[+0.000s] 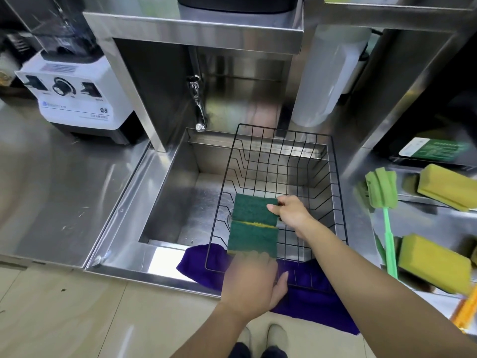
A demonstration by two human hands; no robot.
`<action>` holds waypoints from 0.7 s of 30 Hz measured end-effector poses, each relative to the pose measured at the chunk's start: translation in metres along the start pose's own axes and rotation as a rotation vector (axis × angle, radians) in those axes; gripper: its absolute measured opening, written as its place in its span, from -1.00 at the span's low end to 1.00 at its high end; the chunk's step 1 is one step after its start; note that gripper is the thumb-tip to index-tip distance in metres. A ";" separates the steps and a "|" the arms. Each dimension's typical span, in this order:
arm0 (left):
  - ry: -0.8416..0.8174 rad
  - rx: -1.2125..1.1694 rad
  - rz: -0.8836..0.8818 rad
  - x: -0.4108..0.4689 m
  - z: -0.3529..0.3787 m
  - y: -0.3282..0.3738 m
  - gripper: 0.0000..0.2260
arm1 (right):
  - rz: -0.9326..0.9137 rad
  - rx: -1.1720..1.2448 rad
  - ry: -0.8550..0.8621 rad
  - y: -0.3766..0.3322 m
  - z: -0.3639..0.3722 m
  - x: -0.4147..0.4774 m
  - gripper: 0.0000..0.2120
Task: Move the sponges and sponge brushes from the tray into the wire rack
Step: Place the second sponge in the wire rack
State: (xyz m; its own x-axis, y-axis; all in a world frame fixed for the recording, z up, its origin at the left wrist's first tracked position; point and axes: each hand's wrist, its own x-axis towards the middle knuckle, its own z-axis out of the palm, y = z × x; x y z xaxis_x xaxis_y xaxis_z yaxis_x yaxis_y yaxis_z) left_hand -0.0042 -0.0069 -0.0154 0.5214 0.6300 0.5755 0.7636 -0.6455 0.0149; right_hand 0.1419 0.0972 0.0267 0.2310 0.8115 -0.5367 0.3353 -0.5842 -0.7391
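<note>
A black wire rack (320, 161) sits over the right side of the steel sink. My left hand (254, 277) holds a green-topped sponge (253, 240) at the rack's front left corner. My right hand (290, 213) grips a second green-topped sponge (254, 209) just behind the first, their edges touching. Both sponges are upright inside the rack. On the steel tray (423, 220) at the right lie two yellow sponges (447, 186) (436, 262) and a green sponge brush (382, 188) with a long green handle.
A purple cloth (317, 303) hangs over the sink's front edge under the rack. A tap (198, 109) sticks out behind the sink (180, 202). A white blender (74, 99) stands on the left counter. An orange object (467, 311) shows at the right edge.
</note>
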 end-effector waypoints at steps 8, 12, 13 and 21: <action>-0.014 0.001 0.002 0.003 -0.002 0.000 -0.61 | -0.041 -0.250 0.055 -0.005 0.003 -0.003 -0.55; -0.044 -0.006 0.005 0.004 -0.003 -0.001 -0.59 | -0.128 -0.357 0.171 -0.004 0.000 -0.008 -0.46; -0.048 -0.012 0.005 0.004 -0.003 -0.002 -0.60 | -0.153 -0.384 0.193 -0.003 -0.002 -0.012 -0.47; -0.133 -0.068 0.101 0.012 -0.007 0.012 -0.66 | -0.383 -0.377 0.346 0.011 -0.047 -0.050 -0.57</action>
State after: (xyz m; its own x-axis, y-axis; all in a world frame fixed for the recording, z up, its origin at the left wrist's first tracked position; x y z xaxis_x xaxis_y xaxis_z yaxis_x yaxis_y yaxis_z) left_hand 0.0086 -0.0103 -0.0022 0.6435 0.6091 0.4635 0.6796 -0.7333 0.0202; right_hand 0.1764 0.0505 0.0647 0.2913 0.9551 -0.0540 0.7366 -0.2600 -0.6244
